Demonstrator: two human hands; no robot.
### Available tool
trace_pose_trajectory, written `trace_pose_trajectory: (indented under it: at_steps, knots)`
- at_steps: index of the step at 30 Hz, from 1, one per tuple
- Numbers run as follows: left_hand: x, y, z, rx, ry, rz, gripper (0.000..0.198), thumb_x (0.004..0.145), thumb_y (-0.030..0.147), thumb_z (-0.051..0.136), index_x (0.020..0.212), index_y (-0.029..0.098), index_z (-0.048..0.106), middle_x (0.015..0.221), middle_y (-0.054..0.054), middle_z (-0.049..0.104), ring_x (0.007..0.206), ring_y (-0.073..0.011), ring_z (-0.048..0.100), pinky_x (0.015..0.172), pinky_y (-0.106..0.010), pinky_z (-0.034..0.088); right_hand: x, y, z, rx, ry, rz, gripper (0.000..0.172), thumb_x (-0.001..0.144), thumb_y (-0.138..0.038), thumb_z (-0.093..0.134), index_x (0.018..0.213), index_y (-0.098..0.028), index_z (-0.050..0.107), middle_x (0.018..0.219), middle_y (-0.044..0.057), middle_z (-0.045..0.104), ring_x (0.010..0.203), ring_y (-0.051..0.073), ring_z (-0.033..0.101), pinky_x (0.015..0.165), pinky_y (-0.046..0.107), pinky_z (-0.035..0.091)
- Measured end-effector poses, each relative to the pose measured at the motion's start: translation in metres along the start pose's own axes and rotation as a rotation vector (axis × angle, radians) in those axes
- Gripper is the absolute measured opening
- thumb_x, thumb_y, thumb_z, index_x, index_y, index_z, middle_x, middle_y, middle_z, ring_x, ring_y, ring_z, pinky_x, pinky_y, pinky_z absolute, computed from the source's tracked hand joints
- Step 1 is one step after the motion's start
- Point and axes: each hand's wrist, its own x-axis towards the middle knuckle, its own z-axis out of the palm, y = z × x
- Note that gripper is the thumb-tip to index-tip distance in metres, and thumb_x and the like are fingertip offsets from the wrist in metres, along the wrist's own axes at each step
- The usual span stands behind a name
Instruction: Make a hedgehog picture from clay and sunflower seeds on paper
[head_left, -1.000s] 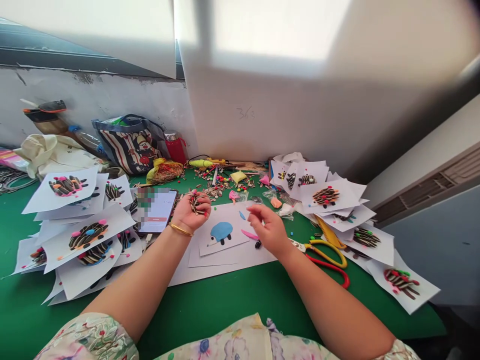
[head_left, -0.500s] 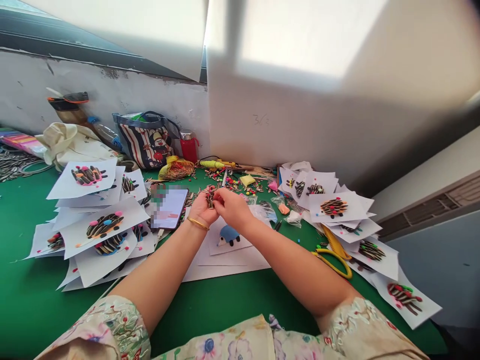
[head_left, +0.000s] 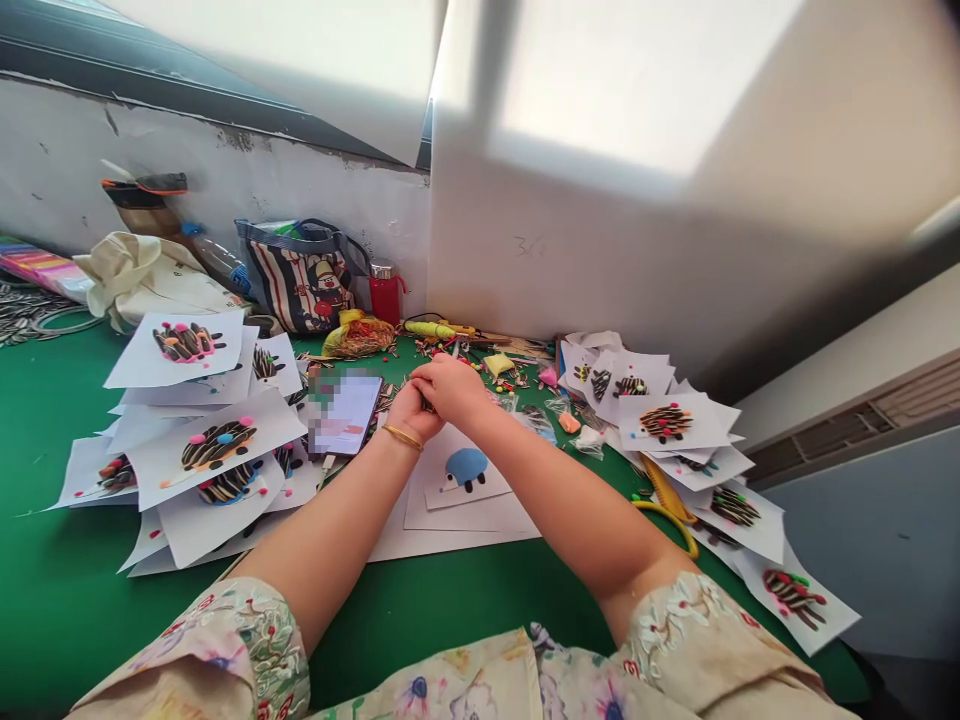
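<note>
My two hands meet above the paper at the middle of the table. My left hand [head_left: 414, 412] is cupped around striped sunflower seeds, which showed in its palm a moment ago and are now mostly hidden. Over it lies my right hand [head_left: 451, 390], fingers curled down and closed into the left palm; whatever they pinch is out of sight. Just below the hands, a card [head_left: 442, 497] bears a blue clay hedgehog body [head_left: 466, 466] with dark feet and a small pale snout. Larger white sheets [head_left: 420, 540] lie beneath that card.
Stacked cards with seed hedgehogs stand at left [head_left: 176, 375] and right [head_left: 667, 425]. A phone [head_left: 352, 410] lies left of my hands. Yellow scissors [head_left: 667, 500] rest beside the right stack. Behind are loose seeds, yellow clay [head_left: 498, 365], orange clay [head_left: 569, 422], a red bottle [head_left: 385, 295] and a striped bag [head_left: 304, 280].
My right hand has moved over the left palm and turned down, covering the seeds that showed before. The whole view has shifted slightly. The blue hedgehog card stays in place.
</note>
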Motion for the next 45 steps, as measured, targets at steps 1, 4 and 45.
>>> trace_pose_trajectory:
  at_steps: [1,4,45]
  knots:
    - [0.000,0.000,0.000,0.006,-0.001,-0.009,0.016,0.091,0.010,0.048,0.087,0.015,0.063,0.071,-0.001,0.065,0.060,-0.0109,0.065,0.057,-0.019,0.054,0.002,-0.002,-0.001,-0.014,-0.007,-0.007,0.022,0.092,-0.028,0.052,0.096,-0.028,0.074,0.096,0.002,0.063,0.086,0.018,0.058,0.070,0.027,0.042]
    - [-0.001,0.003,-0.002,0.026,-0.011,-0.021,0.013,0.090,0.012,0.050,0.085,0.014,0.062,0.073,-0.003,0.066,0.064,-0.0132,0.067,0.059,-0.022,0.055,0.003,-0.002,-0.004,0.045,0.075,-0.004,0.021,0.091,-0.026,0.050,0.090,-0.024,0.071,0.094,0.002,0.064,0.084,0.017,0.058,0.071,0.027,0.042]
    - [-0.025,-0.011,-0.049,0.190,-0.136,-0.167,0.022,0.096,0.023,0.050,0.075,0.014,0.054,0.069,-0.002,0.051,0.057,-0.0098,0.054,0.045,-0.017,0.045,-0.140,0.051,0.012,0.509,-0.089,0.164,0.014,0.078,-0.014,0.054,0.080,-0.022,0.065,0.075,-0.002,0.065,0.069,0.014,0.057,0.064,0.025,0.043]
